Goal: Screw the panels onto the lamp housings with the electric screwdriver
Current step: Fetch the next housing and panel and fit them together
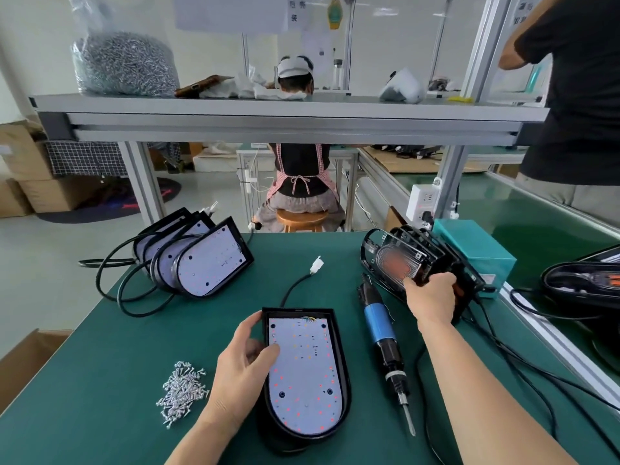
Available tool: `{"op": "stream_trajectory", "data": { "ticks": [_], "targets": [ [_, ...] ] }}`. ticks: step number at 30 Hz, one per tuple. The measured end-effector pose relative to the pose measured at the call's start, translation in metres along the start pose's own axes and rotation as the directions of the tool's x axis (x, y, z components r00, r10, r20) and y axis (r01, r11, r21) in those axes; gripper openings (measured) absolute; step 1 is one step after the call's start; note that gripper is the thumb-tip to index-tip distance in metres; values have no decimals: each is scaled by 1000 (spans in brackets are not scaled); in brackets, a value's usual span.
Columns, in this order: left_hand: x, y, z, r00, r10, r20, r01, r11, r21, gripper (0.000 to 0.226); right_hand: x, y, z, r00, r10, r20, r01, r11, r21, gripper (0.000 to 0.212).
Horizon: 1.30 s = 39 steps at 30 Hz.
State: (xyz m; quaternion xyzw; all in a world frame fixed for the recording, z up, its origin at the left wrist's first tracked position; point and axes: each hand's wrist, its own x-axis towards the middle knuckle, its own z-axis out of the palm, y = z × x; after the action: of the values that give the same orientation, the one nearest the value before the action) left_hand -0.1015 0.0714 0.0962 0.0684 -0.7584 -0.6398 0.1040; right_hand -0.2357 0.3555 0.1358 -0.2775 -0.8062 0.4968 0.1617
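lamp housing point(338, 350); hanging sign point(297, 11), perhaps "装"

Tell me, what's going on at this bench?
A person is assembling lamps. Their left hand holds a housing lying on the table, thumb on its light board. Their right hand grips a panel standing at the right. The screwdriver lies between the hands, untouched. Loose screws sit piled at the left, and more housings lean together at the back left.

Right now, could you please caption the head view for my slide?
Left hand steadies a housing, right hand grips a panel in the stack, screwdriver lies between them.
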Motion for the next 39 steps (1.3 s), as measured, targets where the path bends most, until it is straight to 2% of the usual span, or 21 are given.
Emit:
{"op": "stream_trajectory", "data": {
  "ticks": [6,13,17,19,24,28,30,33,36,39],
  "targets": [
    [2,-4,1,999,35,-28,-34,999,27,59,2,11,-4,997,-72,-41,66,990,-128,9],
    [1,-2,2,998,44,-41,-42,998,54,62,-21,15,-13,962,-210,-176,205,978,-46,7],
    [1,-2,1,998,40,-45,-37,997,62,67,-28,0,-40,894,-343,-289,330,939,-92,8],
    [1,-3,2,998,40,-49,-37,997,62,69,-29,-11,-58,861,-383,-333,368,923,-110,4],
    [0,-4,2,998,28,-60,-26,999,34,69,-44,-41,-103,772,-479,-417,468,873,-138,10],
    [-1,-4,2,998,37,-55,-36,999,20,61,-68,-67,-125,670,-581,-462,641,767,-33,13],
    [0,-5,2,998,33,-50,-33,999,18,54,-83,-80,-124,689,-621,-374,691,718,84,11],
    [1,-4,2,998,24,-52,-23,999,22,48,-100,-94,-102,752,-659,-23,650,734,197,22],
    [1,-2,2,999,16,-47,-15,1000,26,42,-112,-95,-63,705,-625,336,585,780,223,28],
    [2,-1,1,998,13,-54,-13,1000,15,41,-120,-87,-24,640,-554,533,591,798,120,31]
  ]
}}
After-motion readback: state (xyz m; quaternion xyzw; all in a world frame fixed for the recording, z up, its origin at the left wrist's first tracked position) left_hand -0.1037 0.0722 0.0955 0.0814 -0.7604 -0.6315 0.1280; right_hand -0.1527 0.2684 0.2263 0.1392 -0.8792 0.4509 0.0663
